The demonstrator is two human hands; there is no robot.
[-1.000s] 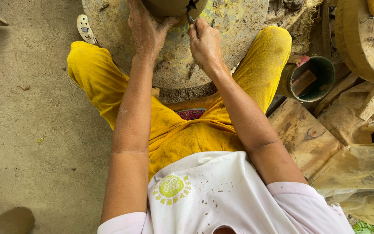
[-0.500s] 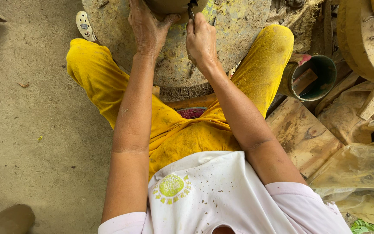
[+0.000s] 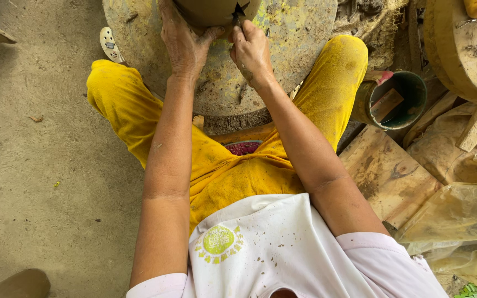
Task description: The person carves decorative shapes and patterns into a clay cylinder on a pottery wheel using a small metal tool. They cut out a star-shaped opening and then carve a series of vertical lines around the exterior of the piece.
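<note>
A brown clay pot (image 3: 211, 11) stands on a round, clay-smeared wheel (image 3: 299, 33) between my knees; only its lower part shows at the top edge. My left hand (image 3: 183, 41) is cupped against the pot's left side. My right hand (image 3: 252, 49) is closed around a small dark tool (image 3: 239, 12) whose tip touches the pot's right side. My legs in yellow trousers (image 3: 128, 105) straddle the wheel.
A green bucket (image 3: 409, 83) with a wooden block inside stands to the right of my knee. Wooden boards (image 3: 385, 174) and plastic sheeting (image 3: 459, 221) lie at the right. A second round wooden stand (image 3: 454, 44) is at the upper right. Bare concrete floor (image 3: 40, 165) spreads left.
Both hands have shifted slightly along the pot's base; the right hand moved closer to the pot with the tool. The view barely changed.
</note>
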